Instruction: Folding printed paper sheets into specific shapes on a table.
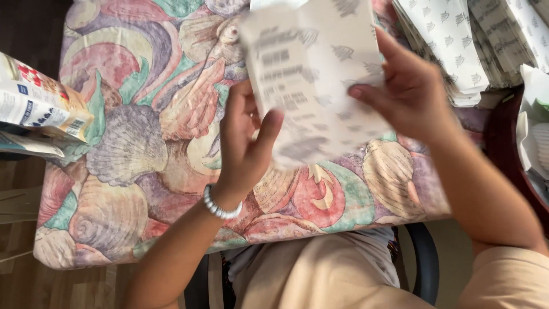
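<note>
Beige-clad lap and a dark chair edge fill the bottom of the frame, nearest the lens, below a person seated at a counter (114, 217) draped in a cloth printed with large seashells in pink, mauve and green. Both bare hands are raised over the cloth, holding a white printed paper slip (311, 80) between them. Left hand (246, 143), a beaded white bracelet (220, 205) at its wrist, grips the slip's lower left edge, thumb pressed on the front and the other fingers hidden behind the paper. Right hand (409, 91) is clamped on the slip's right side, thumb on the face of the sheet and fingers mostly out of sight behind it. Motion blur smears the slip so that its dark print cannot be made out, and its top edge runs out of the picture. At upper right a stack of similar white printed slips (452, 40) lies fanned on the counter, cut off by the top of the frame. More white paper (534, 131) sits at the far right edge, only partly in view, on something dark red whose shape cannot be told. A white carton (37, 103) with red and blue markings pokes in from the left edge, its far end cropped. Wood flooring shows at lower left.
</note>
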